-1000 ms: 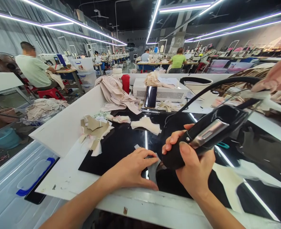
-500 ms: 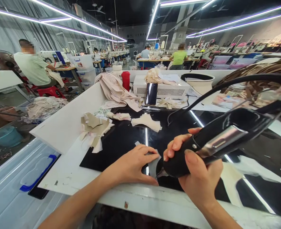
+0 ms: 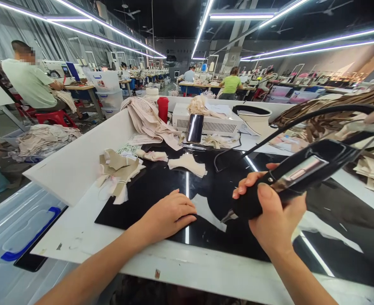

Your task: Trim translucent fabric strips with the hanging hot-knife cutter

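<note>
Gripping the black handheld corded cutting tool (image 3: 288,178), right hand (image 3: 274,216) is closed around its handle, tip just above the black fabric sheet (image 3: 161,186) on the glossy table. Left hand (image 3: 169,212) rests curled on the fabric (fingers near tip): pin it flat, keep fingers apart from the tip.

Both forearms bare to the lower frame edge; no sleeves, watch or bracelet in view. Left hand (image 3: 169,214) and right hand (image 3: 274,216) ungloved, no rings visible. Nails short, apparently unpainted, though the wide-angle view blurs them.
</note>
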A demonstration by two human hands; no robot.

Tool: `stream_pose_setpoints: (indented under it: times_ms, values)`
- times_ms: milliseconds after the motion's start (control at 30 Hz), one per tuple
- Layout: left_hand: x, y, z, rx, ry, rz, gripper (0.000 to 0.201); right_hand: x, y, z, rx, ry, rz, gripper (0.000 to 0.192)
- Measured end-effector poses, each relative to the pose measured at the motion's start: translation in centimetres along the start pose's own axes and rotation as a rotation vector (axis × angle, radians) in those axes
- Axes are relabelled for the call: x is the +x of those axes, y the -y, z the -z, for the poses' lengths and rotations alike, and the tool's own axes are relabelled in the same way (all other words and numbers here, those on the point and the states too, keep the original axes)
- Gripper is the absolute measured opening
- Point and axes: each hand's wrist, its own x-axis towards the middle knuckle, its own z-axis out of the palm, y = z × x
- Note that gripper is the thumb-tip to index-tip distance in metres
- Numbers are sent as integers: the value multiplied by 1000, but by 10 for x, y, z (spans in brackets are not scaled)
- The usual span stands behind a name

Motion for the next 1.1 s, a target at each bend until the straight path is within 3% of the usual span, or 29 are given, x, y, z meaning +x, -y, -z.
stream_pose_setpoints:
  times_ms: [133, 267, 500, 1100]
  values:
    - [0, -6, -2, -65, 12, -103, 18, 12, -3, 6, -52, -49, 48, 37]
    - [0, -8, -3, -116, -30, -111, 22, 8, 2, -5, -4, -62, 18, 37]
    - [4, -3, -3, -130, 33, -144, 19, -17, 6, -22, 98, 69, -70, 38]
    - [3, -5, -2, -116, 79, -73, 27, -22, 2, -20, 24, 101, -47, 36]
